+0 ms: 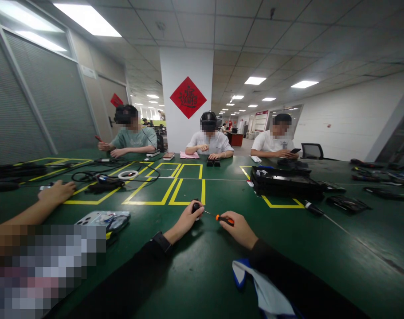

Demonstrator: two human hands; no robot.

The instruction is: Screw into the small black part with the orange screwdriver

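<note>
Low over the green table (191,274), my left hand (187,217) is closed around a small black rounded object (196,207), whose kind I cannot make out. My right hand (240,229) grips a screwdriver (225,219) by its orange and black handle. Its thin shaft points left toward the black object; whether the tip touches it is too small to tell. A white and blue cloth strip (263,288) lies beside my right sleeve.
Yellow tape outlines (188,204) mark the table. At left are black cables (105,184), a white ring (127,175), a clear bag (103,219) and another person's hand (57,192). A black case (284,181) stands at right. Three people sit opposite.
</note>
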